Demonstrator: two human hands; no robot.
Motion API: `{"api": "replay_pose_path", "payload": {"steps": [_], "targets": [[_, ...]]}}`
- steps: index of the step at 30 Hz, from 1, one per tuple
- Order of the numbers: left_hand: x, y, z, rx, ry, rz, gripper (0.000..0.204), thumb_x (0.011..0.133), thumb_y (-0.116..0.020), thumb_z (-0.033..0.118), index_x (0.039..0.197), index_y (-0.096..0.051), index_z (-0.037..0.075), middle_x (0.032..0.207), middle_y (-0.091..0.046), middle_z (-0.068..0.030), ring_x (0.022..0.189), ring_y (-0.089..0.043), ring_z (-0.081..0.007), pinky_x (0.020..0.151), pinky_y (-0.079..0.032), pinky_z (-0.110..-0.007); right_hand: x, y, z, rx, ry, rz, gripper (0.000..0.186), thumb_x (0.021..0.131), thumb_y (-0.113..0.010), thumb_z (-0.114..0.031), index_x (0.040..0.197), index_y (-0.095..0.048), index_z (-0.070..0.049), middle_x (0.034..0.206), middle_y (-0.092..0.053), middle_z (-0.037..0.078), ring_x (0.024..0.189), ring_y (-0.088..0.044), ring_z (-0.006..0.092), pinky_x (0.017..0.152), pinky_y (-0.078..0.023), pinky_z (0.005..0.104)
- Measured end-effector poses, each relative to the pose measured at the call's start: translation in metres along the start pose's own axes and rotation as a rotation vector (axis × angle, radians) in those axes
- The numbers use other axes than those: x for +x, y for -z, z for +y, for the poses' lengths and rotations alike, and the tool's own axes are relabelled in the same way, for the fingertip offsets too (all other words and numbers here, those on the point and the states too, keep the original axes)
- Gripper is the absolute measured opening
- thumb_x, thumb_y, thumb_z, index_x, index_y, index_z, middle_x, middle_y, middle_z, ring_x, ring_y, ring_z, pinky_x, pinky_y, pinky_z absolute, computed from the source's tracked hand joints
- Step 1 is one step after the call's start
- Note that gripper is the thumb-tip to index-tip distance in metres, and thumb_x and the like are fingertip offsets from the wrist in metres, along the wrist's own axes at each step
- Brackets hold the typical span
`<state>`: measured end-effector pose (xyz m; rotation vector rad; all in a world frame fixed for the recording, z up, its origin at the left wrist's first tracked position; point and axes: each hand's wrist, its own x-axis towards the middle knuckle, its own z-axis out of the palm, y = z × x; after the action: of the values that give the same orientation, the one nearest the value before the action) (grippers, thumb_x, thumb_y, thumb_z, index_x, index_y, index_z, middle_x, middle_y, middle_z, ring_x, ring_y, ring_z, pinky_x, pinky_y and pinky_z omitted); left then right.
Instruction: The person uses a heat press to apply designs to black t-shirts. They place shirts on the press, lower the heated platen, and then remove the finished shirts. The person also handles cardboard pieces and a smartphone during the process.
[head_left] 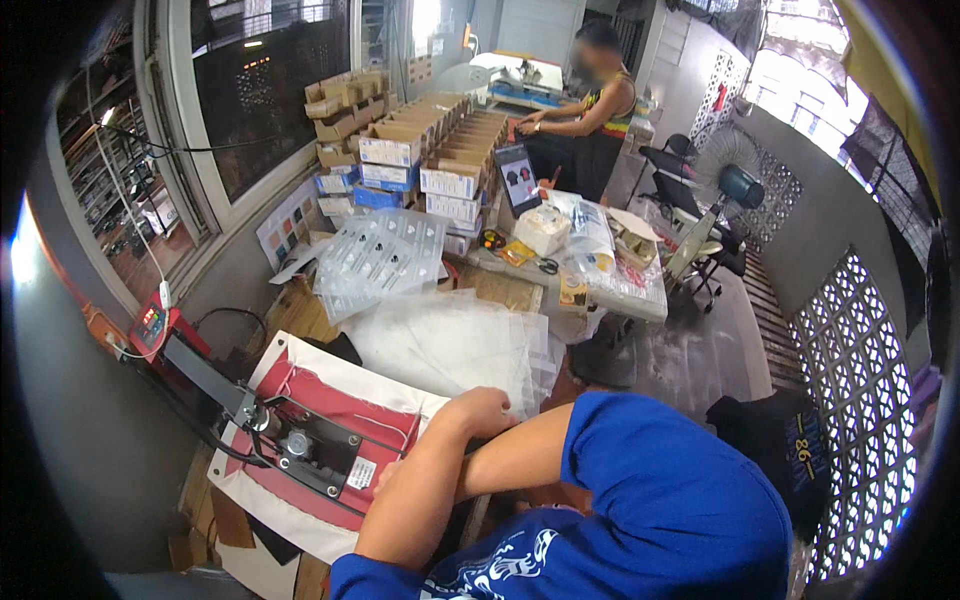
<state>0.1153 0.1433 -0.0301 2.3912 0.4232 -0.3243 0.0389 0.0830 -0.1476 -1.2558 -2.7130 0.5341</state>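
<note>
My forearms cross in front of the heat press [300, 446], the left one over the right. My left hand [487, 410] bends down beyond the crossing, beside the cloth's cream edge; its fingers are mostly out of sight. Only a bit of my right hand [384, 477] shows past the left forearm, near the white label [361, 473] on the press; whether it grips anything is hidden. The press has a black frame and a red control box [155, 325] with a lit display. Around its red middle spreads a cream cloth [300, 358], with loose threads over the red.
Clear plastic sheets [435, 345] and printed transfer sheets [385, 255] lie beyond the press. Open cardboard boxes [390, 150] stack behind them. A cluttered table [625, 285] carries scissors [546, 266] and a tablet [518, 178]. Another person [600, 105] works farther back; a fan [735, 180] stands right.
</note>
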Motion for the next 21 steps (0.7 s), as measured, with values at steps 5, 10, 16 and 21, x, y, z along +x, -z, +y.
{"api": "replay_pose_path", "payload": {"steps": [5, 10, 16, 21], "targets": [[0.025, 0.005, 0.014, -0.233, -0.024, 0.016, 0.060, 0.088, -0.067, 0.046, 0.127, -0.064, 0.000, 0.122, -0.067, -0.0249, 0.116, -0.063, -0.0386, 0.099, -0.050, -0.041, -0.005, 0.013, 0.003, 0.039, 0.084, 0.032, 0.018, 0.083, -0.064, -0.025, 0.073, -0.063, -0.011, 0.077, -0.068, 0.011, 0.069, -0.063, 0.0272, 0.063, -0.049, 0.0449], [0.032, -0.002, 0.017, -0.217, -0.038, -0.002, 0.050, 0.094, -0.064, 0.036, 0.130, -0.061, 0.001, 0.112, -0.072, -0.0204, 0.103, -0.069, -0.0349, 0.090, -0.053, -0.041, -0.004, 0.015, -0.001, 0.082, 0.155, 0.034, 0.015, 0.085, -0.063, -0.026, 0.080, -0.062, -0.011, 0.083, -0.067, 0.012, 0.075, -0.063, 0.0276, 0.068, -0.049, 0.0451], [0.036, -0.006, 0.001, -0.254, -0.030, 0.045, 0.051, 0.090, -0.067, 0.038, 0.125, -0.064, 0.001, 0.115, -0.069, -0.0243, 0.109, -0.065, -0.0391, 0.094, -0.051, -0.045, -0.005, 0.016, -0.002, 0.108, 0.210, 0.039, 0.016, 0.087, -0.060, -0.027, 0.090, -0.061, -0.011, 0.090, -0.066, 0.012, 0.083, -0.063, 0.0281, 0.074, -0.049, 0.0454], [0.031, -0.001, -0.003, -0.160, 0.036, 0.082, 0.051, 0.091, -0.066, 0.039, 0.125, -0.063, 0.001, 0.119, -0.067, -0.0239, 0.114, -0.063, -0.0384, 0.096, -0.050, -0.047, -0.005, 0.021, -0.004, 0.121, 0.241, 0.035, 0.019, 0.088, -0.059, -0.027, 0.097, -0.060, -0.011, 0.096, -0.065, 0.013, 0.089, -0.063, 0.0285, 0.079, -0.049, 0.0457]]}}
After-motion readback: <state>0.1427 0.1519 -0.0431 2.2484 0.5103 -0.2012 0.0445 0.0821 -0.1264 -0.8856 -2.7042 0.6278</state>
